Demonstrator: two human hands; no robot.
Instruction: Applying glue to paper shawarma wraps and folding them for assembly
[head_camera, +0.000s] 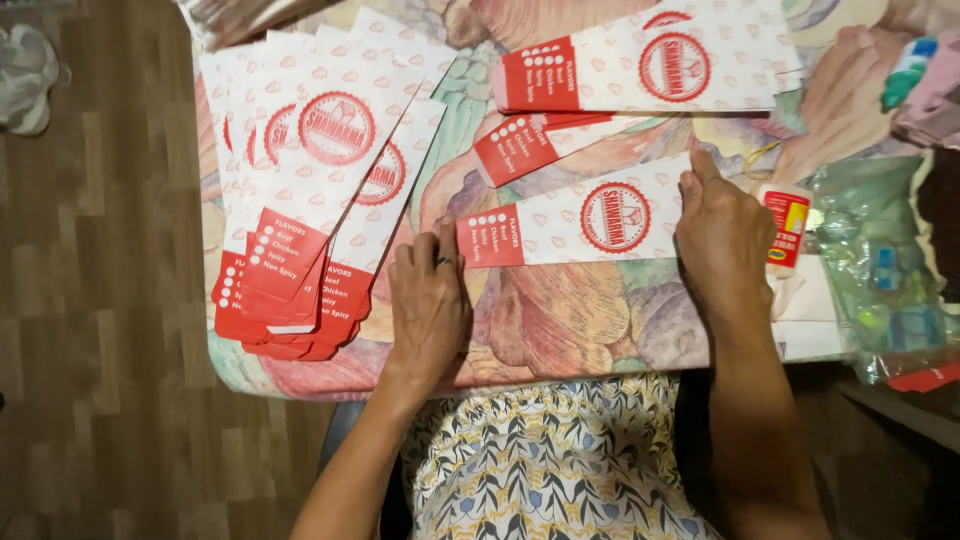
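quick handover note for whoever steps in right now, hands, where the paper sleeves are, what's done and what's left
Left hand: flat on the table, fingertips at the red end of the paper sleeve in front.
Right hand: pressing down on that sleeve's other end, holding nothing.
Glue bottle: lying just right of the right hand.
Fanned pile of sleeves: on the left side of the flowered tablecloth.
Stack of sleeves: at the top, one loose sleeve below it.
Done: apparently the piles. Left: the sleeve under the hands, perhaps the loose one.
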